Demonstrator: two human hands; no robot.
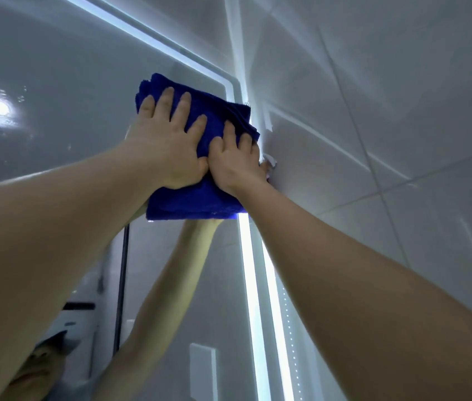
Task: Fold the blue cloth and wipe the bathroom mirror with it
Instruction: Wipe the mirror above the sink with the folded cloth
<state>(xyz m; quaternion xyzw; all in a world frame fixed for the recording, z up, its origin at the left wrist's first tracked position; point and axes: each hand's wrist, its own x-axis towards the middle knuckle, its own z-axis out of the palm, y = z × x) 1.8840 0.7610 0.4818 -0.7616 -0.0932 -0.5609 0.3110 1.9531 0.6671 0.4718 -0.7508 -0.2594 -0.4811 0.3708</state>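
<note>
Folded blue cloth (194, 201) is sitting in the mirror's (55, 134) top-right corner. Its right edge is touching the lit strip (250, 270) w/ the tiled wall (388, 111) just beside; lots of open glass left & below. Left hand (165, 140) and right hand (234, 163) are both pressing it flat, fingers spread, not gripping. Cloth's long side is running roughly up-down, leaning left at the top.
</note>
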